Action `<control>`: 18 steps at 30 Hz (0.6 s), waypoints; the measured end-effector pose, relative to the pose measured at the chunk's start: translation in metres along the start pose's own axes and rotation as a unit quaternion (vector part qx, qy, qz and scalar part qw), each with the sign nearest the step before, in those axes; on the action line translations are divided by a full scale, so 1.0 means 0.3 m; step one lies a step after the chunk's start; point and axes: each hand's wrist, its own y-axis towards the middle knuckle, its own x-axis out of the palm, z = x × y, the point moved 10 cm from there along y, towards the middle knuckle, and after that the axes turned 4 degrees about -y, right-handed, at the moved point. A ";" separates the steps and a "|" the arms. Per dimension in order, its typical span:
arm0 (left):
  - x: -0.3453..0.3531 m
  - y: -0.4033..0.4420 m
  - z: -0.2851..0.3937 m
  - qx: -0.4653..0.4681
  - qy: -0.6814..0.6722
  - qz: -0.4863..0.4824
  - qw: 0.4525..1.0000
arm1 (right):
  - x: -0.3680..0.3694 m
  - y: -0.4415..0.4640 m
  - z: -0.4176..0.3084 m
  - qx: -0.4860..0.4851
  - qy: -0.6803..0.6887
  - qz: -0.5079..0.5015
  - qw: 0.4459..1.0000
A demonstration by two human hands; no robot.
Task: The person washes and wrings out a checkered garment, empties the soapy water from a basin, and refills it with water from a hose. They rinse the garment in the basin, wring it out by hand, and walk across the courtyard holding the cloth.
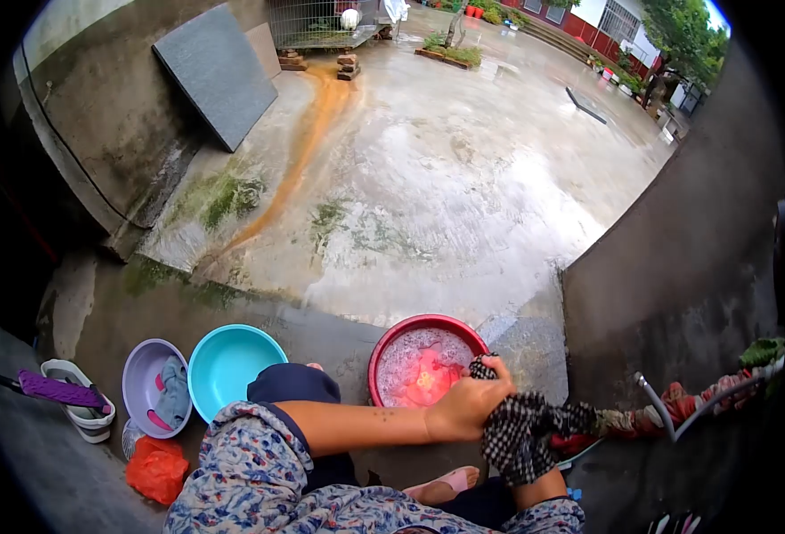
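Note:
My left hand is closed on a black-and-white checked cloth, and a small end of it sticks out above my fingers. The rest of the cloth is bunched over the end of my right forearm. My right hand is hidden by it, fingers included. Just beyond my left hand stands a red basin on the ground. It holds sudsy water, with a pinkish-red item showing through the foam.
To the left are a turquoise basin, a purple basin with grey-blue cloth inside, a red plastic bag and a white container. A wall rises at right. A wet concrete yard stretches ahead, with a grey slab leaning left.

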 end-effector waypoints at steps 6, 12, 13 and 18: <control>0.074 -0.037 0.005 0.054 -0.064 -0.088 0.993 | 0.072 0.052 0.064 0.081 -0.111 -0.022 0.990; 0.171 -0.083 -0.092 0.037 -0.062 -0.193 0.978 | -0.007 0.090 0.089 0.105 -0.205 0.044 0.972; 0.131 -0.052 -0.109 0.001 -0.060 -0.165 0.985 | -0.017 0.040 0.102 0.177 -0.145 0.106 0.968; -0.037 -0.023 -0.439 -0.281 -0.111 0.034 0.953 | -0.063 0.023 -0.019 -0.100 0.047 0.136 0.985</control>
